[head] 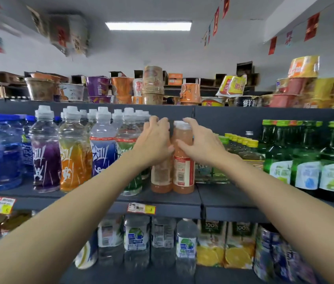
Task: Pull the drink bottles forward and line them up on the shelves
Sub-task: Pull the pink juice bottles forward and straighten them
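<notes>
Peach-pink plastic juice bottle [183, 171], white-capped, stands mid-shelf touching its twin bottle [161, 179] on the left, both near the front of the grey metal shelf [221, 194]. Right hand [201, 144] wraps the capped one; left hand [154, 140] curls over the twin, hiding its cap. Best drawn together, bases flat, flush to the edge. Stock behind: unseen.
</notes>
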Available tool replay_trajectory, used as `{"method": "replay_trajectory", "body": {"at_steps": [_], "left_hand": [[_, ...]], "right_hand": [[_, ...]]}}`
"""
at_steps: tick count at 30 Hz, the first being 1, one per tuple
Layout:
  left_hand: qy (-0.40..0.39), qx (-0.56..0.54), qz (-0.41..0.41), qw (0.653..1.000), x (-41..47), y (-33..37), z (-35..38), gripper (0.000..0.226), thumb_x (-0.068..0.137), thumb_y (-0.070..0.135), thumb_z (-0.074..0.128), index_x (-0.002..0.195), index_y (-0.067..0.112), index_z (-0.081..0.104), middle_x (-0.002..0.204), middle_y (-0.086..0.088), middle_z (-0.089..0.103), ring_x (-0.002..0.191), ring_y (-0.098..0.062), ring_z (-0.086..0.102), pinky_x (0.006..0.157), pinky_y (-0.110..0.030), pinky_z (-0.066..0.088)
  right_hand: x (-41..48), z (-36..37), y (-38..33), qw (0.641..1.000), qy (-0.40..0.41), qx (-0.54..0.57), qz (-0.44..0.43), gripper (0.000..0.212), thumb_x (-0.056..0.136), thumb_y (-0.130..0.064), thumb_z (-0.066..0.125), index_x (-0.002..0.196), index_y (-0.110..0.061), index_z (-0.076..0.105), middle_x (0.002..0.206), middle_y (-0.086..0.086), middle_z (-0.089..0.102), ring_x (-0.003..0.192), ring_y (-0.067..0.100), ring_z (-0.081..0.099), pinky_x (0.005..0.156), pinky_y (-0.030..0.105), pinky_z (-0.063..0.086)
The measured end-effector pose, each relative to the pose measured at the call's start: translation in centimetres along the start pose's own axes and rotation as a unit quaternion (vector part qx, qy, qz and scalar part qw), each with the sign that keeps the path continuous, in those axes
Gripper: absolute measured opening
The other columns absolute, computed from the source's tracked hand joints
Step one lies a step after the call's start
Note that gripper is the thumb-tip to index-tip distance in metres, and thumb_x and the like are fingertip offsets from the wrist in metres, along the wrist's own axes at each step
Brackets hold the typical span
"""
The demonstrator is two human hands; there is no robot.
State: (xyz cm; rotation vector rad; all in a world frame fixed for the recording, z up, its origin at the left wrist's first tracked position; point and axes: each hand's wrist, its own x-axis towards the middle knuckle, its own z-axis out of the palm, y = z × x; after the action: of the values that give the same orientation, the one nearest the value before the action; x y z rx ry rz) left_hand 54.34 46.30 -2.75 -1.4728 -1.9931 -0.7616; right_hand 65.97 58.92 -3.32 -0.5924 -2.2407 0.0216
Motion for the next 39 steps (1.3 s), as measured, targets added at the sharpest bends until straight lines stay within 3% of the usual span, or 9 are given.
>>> {"method": "replay_trajectory", "body": {"at_steps": [3,8,14,17,20,23,26,30,39], "left_hand": [[-0.020,-0.028,-0.020,0.999,0.3,0.1,-0.2,0.066,0.085,0.027,0.074,0.138,0.015,0.036,0.135,-0.013,0.036,0.112,-0.040,0.056,0.082,-0.034,0.039],[-0.012,-0.040,-0.025,0.999,0.6,-0.8,0.1,0.084,0.076,0.033,0.083,0.142,0.022,0.032,0.125,-0.013,0.053,0.112,-0.034,0.056,0.085,-0.036,0.040],[-0.018,-0.149,0.014,0.989,0.9,-0.7,0.3,0.087,0.065,0.041,0.091,0.136,0.034,0.042,0.112,0.000,0.065,0.093,-0.017,0.065,0.081,-0.034,0.056],[-0.009,-0.177,0.040,0.983,1.3,0.3,1.3,0.086,0.065,0.041,0.091,0.136,0.035,0.044,0.102,0.006,0.066,0.083,-0.003,0.064,0.071,-0.019,0.053],[-0.004,-0.199,0.061,0.978,1.7,2.0,2.6,0.085,0.066,0.041,0.091,0.137,0.034,0.043,0.103,0.005,0.069,0.086,-0.007,0.066,0.078,-0.030,0.058],[0.004,-0.201,0.068,0.977,2.3,3.6,3.8,0.086,0.067,0.041,0.090,0.138,0.035,0.042,0.114,0.004,0.067,0.094,-0.012,0.065,0.084,-0.032,0.056],[0.006,-0.210,0.073,0.975,2.8,4.6,4.8,0.086,0.069,0.039,0.089,0.140,0.033,0.042,0.112,0.005,0.064,0.089,-0.009,0.062,0.077,-0.024,0.052],[0.004,-0.215,0.078,0.974,3.3,5.2,5.5,0.085,0.071,0.035,0.089,0.142,0.029,0.042,0.115,0.002,0.065,0.095,-0.011,0.062,0.083,-0.027,0.052],[-0.011,-0.231,0.085,0.969,4.1,5.1,6.6,0.088,0.071,0.038,0.088,0.144,0.032,0.038,0.122,-0.003,0.063,0.102,-0.016,0.062,0.091,-0.037,0.055]], "right_hand": [[0.1,-0.1,-0.3,0.999,-0.042,0.018,-0.005,0.074,0.088,-0.052,0.067,0.144,-0.034,0.022,0.121,0.008,0.066,0.101,0.031,0.067,0.083,0.048,0.058],[0.2,-0.9,0.1,0.997,-0.073,0.036,-0.002,0.073,0.092,-0.041,0.068,0.147,-0.030,0.020,0.114,0.010,0.065,0.086,0.021,0.064,0.072,0.036,0.058],[-0.7,-3.2,2.3,0.996,-0.079,0.012,0.029,0.075,0.093,-0.043,0.069,0.149,-0.028,0.021,0.104,0.003,0.062,0.078,0.014,0.061,0.056,0.025,0.045],[-1.4,-4.7,3.6,0.996,-0.083,-0.009,0.035,0.076,0.092,-0.046,0.069,0.148,-0.029,0.021,0.103,0.003,0.063,0.084,0.019,0.064,0.067,0.035,0.056],[-1.9,-5.8,4.9,0.995,-0.085,-0.026,0.041,0.076,0.090,-0.049,0.069,0.146,-0.031,0.022,0.108,0.007,0.066,0.091,0.024,0.066,0.079,0.046,0.059],[-2.0,-6.2,6.2,0.995,-0.083,-0.021,0.050,0.077,0.089,-0.049,0.071,0.147,-0.031,0.024,0.119,0.010,0.064,0.100,0.027,0.064,0.086,0.045,0.056],[-1.7,-6.7,7.4,0.996,-0.074,0.000,0.045,0.079,0.086,-0.044,0.077,0.148,-0.026,0.030,0.135,0.010,0.056,0.118,0.028,0.056,0.095,0.042,0.049],[-1.3,-6.7,8.5,0.996,-0.074,0.001,0.043,0.080,0.084,-0.042,0.080,0.147,-0.026,0.033,0.136,0.009,0.054,0.119,0.026,0.054,0.090,0.034,0.044],[-0.4,-7.0,8.9,0.993,-0.096,-0.022,0.068,0.085,0.082,-0.036,0.082,0.149,-0.025,0.031,0.143,0.010,0.049,0.124,0.029,0.052,0.093,0.037,0.046]]}}
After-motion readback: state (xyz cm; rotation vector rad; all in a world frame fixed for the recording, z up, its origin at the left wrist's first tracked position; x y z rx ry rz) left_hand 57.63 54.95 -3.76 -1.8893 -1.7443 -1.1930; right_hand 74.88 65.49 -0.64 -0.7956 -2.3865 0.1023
